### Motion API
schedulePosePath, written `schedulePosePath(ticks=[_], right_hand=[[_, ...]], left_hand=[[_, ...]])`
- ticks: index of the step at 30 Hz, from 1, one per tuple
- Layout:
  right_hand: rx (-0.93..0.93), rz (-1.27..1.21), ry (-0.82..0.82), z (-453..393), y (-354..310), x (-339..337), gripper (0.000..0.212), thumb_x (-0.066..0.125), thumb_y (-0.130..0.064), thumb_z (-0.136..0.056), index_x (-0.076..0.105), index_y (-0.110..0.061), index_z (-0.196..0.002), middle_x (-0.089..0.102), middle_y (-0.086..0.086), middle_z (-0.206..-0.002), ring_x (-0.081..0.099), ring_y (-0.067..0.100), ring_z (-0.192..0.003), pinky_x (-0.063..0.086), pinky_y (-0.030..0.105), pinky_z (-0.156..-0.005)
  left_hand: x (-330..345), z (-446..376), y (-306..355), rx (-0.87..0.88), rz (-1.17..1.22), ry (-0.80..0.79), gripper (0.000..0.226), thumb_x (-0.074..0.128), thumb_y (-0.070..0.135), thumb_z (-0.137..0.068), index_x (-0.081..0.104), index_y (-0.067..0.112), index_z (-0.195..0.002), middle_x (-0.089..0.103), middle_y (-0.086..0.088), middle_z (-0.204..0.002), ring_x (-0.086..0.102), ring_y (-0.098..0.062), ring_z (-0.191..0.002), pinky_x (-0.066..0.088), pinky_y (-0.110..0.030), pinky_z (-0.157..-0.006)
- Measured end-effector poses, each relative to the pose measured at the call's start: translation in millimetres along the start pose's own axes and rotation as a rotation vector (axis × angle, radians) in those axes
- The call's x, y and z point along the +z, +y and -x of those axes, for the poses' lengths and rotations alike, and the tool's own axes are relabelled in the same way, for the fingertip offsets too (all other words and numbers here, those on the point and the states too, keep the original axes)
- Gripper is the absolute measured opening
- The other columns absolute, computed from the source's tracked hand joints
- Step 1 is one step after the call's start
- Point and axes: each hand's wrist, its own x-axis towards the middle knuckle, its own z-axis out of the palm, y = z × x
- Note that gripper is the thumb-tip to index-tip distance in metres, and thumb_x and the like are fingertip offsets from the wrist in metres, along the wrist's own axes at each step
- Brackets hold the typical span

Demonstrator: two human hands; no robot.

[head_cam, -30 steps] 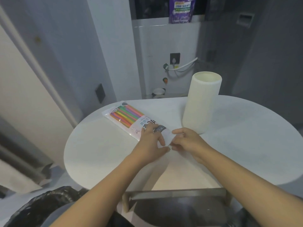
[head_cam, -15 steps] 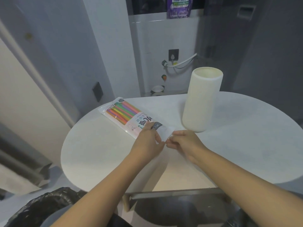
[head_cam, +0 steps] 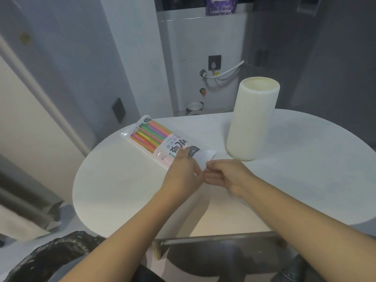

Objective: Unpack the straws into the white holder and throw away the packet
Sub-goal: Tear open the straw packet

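Observation:
A clear packet (head_cam: 162, 141) of several coloured straws (head_cam: 150, 134) lies flat on the white round table (head_cam: 122, 180), running from far left toward the middle. My left hand (head_cam: 183, 171) presses down on the packet's near, printed end. My right hand (head_cam: 225, 175) pinches the packet's clear near corner (head_cam: 205, 157) between thumb and fingers. A tall white cylindrical holder (head_cam: 252, 121) stands upright to the right of the packet, open at the top, with nothing visible inside.
A bin lined with a black bag (head_cam: 50, 259) sits on the floor at the lower left, below the table edge. A chair back (head_cam: 221, 239) is under the near table edge. Walls and a cable (head_cam: 225, 72) lie behind the table.
Both hands have closed in on the packet's near corner; my right hand went from resting beside it to pinching the clear edge. The packet itself has stayed in place.

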Motion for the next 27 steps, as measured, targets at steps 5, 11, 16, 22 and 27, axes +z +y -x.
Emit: schedulePosePath(ticks=[5,11,16,22,27], right_hand=[[-0.1,-0.081,-0.089,2,5,4,0.009,0.063,0.0,-0.083,0.06,-0.004,-0.077,0.069,0.009,-0.066,0.069,0.02,-0.063,0.06,0.03,-0.06],[-0.228,-0.04,-0.088,6,4,8,0.009,0.065,-0.001,-0.083,0.067,-0.004,-0.074,0.072,0.011,-0.07,0.071,0.022,-0.071,0.06,0.031,-0.069],[-0.295,0.074,-0.078,8,1,10,0.012,0.064,-0.005,-0.084,0.068,-0.006,-0.074,0.071,0.011,-0.075,0.069,0.019,-0.072,0.059,0.026,-0.069],[-0.33,0.091,-0.103,9,-4,11,0.009,0.063,-0.006,-0.085,0.067,-0.006,-0.077,0.07,0.01,-0.076,0.067,0.018,-0.072,0.057,0.031,-0.075],[-0.392,0.184,-0.102,12,-5,13,0.011,0.063,-0.004,-0.085,0.062,-0.005,-0.075,0.068,0.016,-0.078,0.067,0.017,-0.069,0.056,0.024,-0.071]], left_hand=[[-9,2,-3,-0.029,0.1,0.104,0.009,0.065,0.01,-0.08,0.068,0.009,-0.072,0.047,-0.006,-0.145,0.047,-0.018,-0.131,0.029,-0.009,-0.079],[-19,4,-5,-0.055,0.203,0.196,0.01,0.064,0.009,-0.083,0.071,0.008,-0.077,0.053,-0.002,-0.137,0.05,-0.01,-0.122,0.029,-0.006,-0.078],[-24,7,-5,-0.025,0.206,0.197,0.01,0.066,0.01,-0.082,0.067,0.014,-0.073,0.054,-0.004,-0.136,0.048,-0.007,-0.121,0.028,0.001,-0.076],[-24,6,-5,-0.015,0.214,0.23,0.008,0.069,0.015,-0.082,0.076,0.014,-0.085,0.051,-0.006,-0.143,0.042,-0.011,-0.134,0.015,0.016,-0.078],[-25,6,-4,-0.067,0.266,0.257,0.012,0.065,0.012,-0.082,0.077,0.013,-0.079,0.055,0.0,-0.139,0.05,-0.007,-0.122,0.023,0.014,-0.076]])
